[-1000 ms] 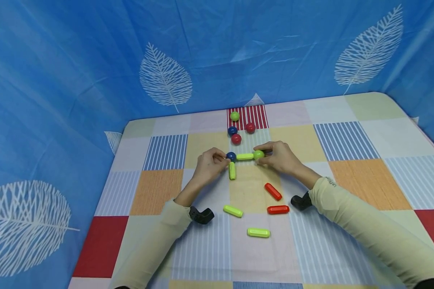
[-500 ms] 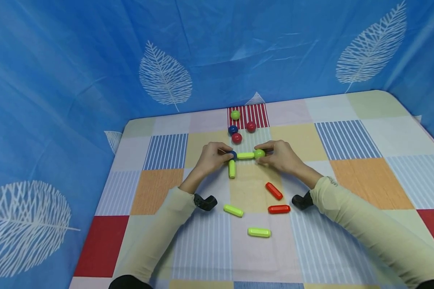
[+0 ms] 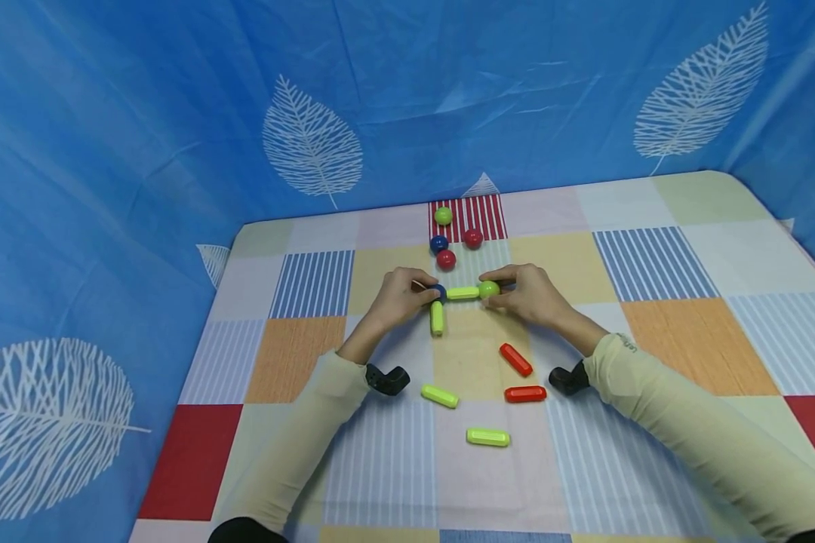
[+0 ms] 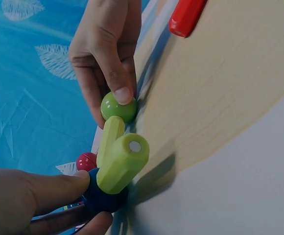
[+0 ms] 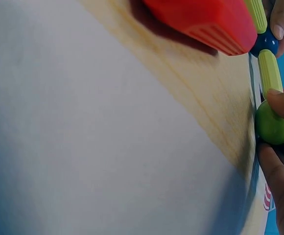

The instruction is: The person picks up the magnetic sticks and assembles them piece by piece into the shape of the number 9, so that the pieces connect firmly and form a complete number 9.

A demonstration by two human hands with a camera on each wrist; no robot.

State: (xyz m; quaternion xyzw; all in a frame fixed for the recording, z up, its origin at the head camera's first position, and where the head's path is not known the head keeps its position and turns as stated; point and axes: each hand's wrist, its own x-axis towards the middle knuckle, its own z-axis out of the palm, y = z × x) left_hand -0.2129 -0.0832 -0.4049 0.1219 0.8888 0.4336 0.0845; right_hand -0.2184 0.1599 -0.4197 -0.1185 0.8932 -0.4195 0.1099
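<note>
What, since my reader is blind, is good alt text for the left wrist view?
Left hand pinching a dark blue ball, right hand pinching a green ball, a lime faceted rod between the balls; a second lime rod juts from the blue ball.

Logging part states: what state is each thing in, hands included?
Left hand: pinching held blue ball
Right hand: pinching held green ball
Middle lime stick: bridging held balls
Second lime stick: one end at blue ball, other free
Two red sticks: loose, lying flat
Two other lime sticks: loose, lying flat
Four far balls: unheld
</note>
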